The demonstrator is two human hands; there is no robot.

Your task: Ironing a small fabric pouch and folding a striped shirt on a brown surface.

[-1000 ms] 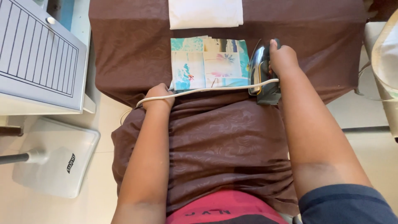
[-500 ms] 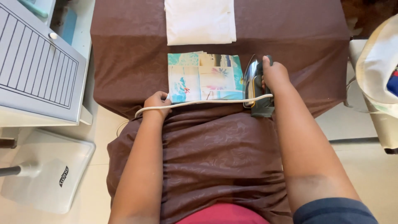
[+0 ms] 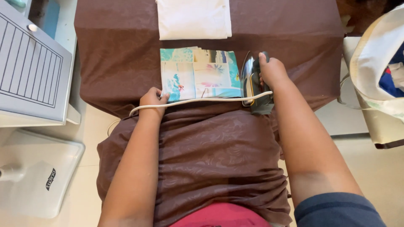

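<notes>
The right hand (image 3: 272, 72) was closed around the handle of the electric iron (image 3: 255, 84), which stood at the right edge of the folded printed cloth (image 3: 198, 73), its soleplate tipped up on its side toward the cloth rather than lying flat on it. Over the previous second the iron had kept its place against that right edge; the apparent drift came mostly from the head camera, which had tilted so that the folded white cloth (image 3: 194, 19), beyond the printed cloth, showed more fully. The left hand (image 3: 153, 98) had stayed at the near-left corner of the printed cloth, fingers curled shut on the white cord (image 3: 202, 101) and holding it clear along the near edge. With the iron lifted off its face and the cord gathered, the printed cloth appeared to be between passes, lying flat on the table under the brown cover (image 3: 126, 50).

Much was hard to read. The soleplate's face was seen only edge-on, so whether it touched the cloth could not be told. The right fingers were hidden behind the handle. The cord's far end ran out of sight below the table's left side. The white bag (image 3: 378, 80), right of the iron, was cut off by the frame, and the grey ruled panel (image 3: 29, 75) to the left was only partly visible.
</notes>
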